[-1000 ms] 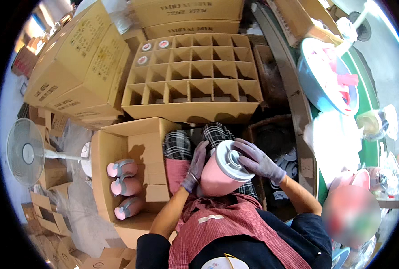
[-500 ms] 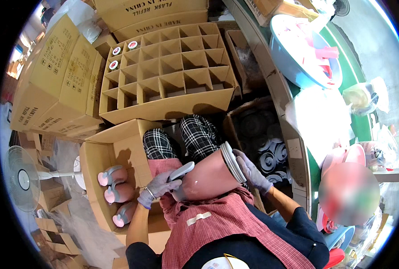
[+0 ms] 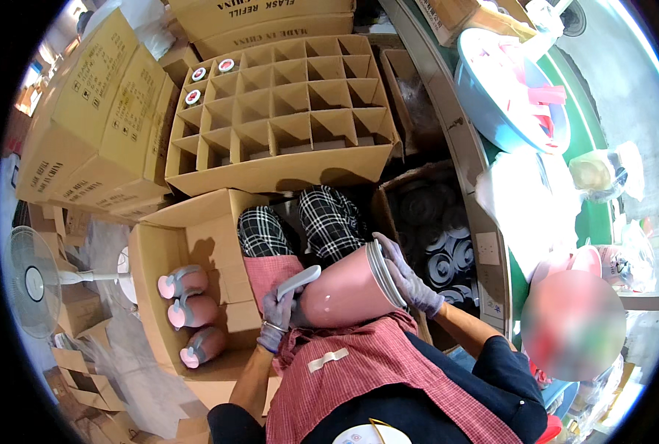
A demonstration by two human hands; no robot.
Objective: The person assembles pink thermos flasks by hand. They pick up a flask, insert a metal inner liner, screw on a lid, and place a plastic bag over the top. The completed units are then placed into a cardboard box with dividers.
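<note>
Pink flask [image 3: 340, 292] lay tilted across the lap at the centre of the frame, its rimmed end toward the right; the left hand [image 3: 275, 317] had its grip curled closed around the grey handle [image 3: 298, 283]. The right hand [image 3: 411, 283] rested against the pale rim [image 3: 386, 275], its grip open with fingers extended. Three pink pots [image 3: 199, 311] sat in an open carton [image 3: 204, 216] at left, below a divided carton [image 3: 281, 170] at upper centre.
</note>
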